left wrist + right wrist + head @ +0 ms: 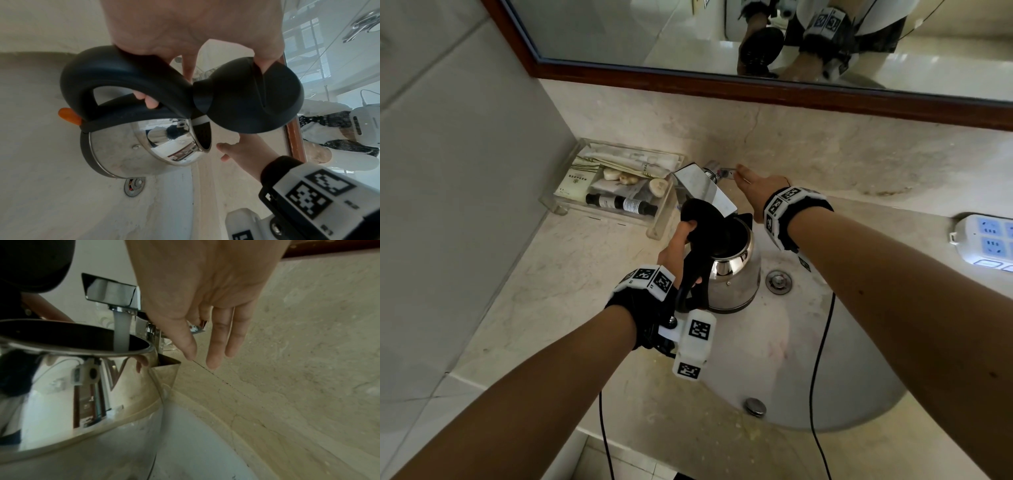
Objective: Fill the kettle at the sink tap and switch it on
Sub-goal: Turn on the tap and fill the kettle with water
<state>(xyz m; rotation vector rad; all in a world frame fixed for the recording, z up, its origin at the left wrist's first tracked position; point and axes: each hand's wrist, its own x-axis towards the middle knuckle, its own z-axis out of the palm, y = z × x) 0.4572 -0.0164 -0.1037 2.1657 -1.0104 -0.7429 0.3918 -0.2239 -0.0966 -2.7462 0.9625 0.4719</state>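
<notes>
A steel kettle (pixel 732 274) hangs over the sink (pixel 808 370), its mouth under the chrome tap (pixel 705 188). My left hand (pixel 678 246) grips the black handle, and its thumb holds the black lid (pixel 702 219) tipped up. In the left wrist view the lid (pixel 252 97) stands open and an orange switch (pixel 68 116) shows at the handle's base. In the right wrist view a white water stream (pixel 121 331) falls from the tap (pixel 111 288) into the kettle (pixel 82 386). My right hand (pixel 756 185) reaches to the tap lever (pixel 726 173) with straight fingers (pixel 216 340).
A clear tray (pixel 654 222) of toiletries stands left of the tap on the marble counter. A white power strip (pixel 986 245) lies at the right edge. The drain (pixel 778 281) sits beside the kettle. A wood-framed mirror (pixel 722 34) spans the back wall. Black cables (pixel 822 342) hang from both wrists.
</notes>
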